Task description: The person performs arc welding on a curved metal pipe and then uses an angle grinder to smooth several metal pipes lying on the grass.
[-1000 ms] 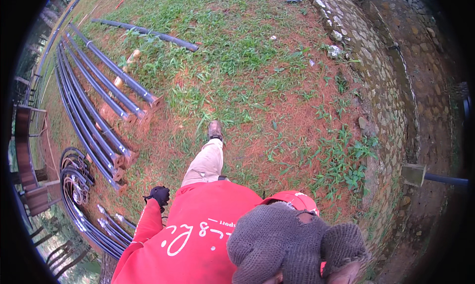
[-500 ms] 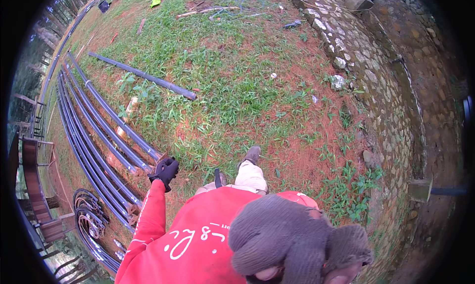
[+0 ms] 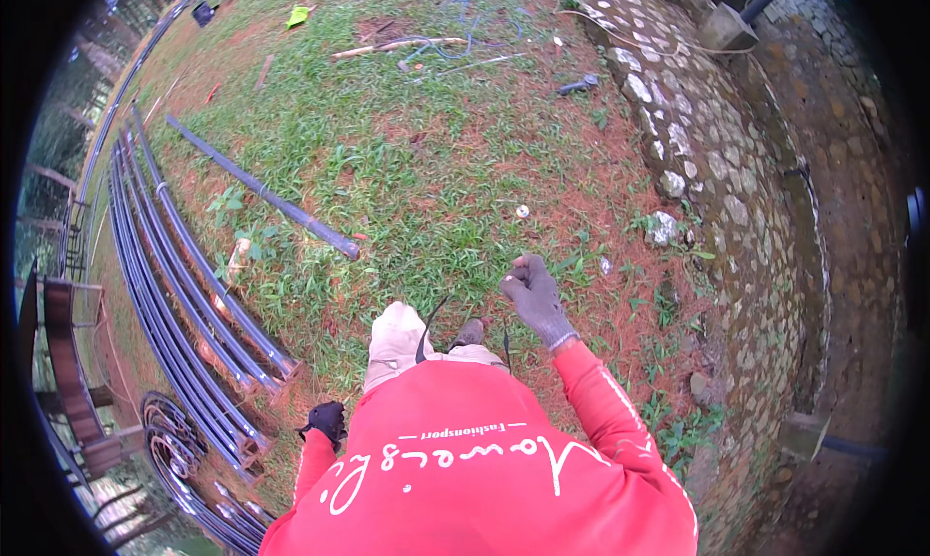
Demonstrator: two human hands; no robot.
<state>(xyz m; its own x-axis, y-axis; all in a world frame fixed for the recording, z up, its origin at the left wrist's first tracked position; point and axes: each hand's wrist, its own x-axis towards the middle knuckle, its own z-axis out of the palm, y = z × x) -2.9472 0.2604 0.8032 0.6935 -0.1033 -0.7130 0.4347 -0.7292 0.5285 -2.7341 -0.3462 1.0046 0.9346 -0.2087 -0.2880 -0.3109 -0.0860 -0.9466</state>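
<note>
My left hand (image 3: 326, 419), in a dark glove, hangs low beside my red shirt with its fingers curled in. It touches nothing, and the ends of several long black pipes (image 3: 199, 265) lie on the ground to its left. In front of me on the right is my right hand (image 3: 536, 299), raised over the grass in a grey glove with bare fingertips. Its fingers are bent loosely toward the thumb, and I see nothing in them. One shorter dark pipe (image 3: 262, 188) lies apart on the grass ahead to the left.
A sloping stone wall (image 3: 717, 178) runs along the right. Ahead lie a wooden stick (image 3: 397, 46), a dark hand tool (image 3: 578, 84) and a yellow-green item (image 3: 297, 15). Coiled black hose (image 3: 172, 435) sits at lower left. A white stone (image 3: 663, 229) rests near the wall.
My right hand has dropped from close before the camera to out over the grass. My left hand has swung back toward my body. My feet have stepped, and the pipes sit slightly lower in view.
</note>
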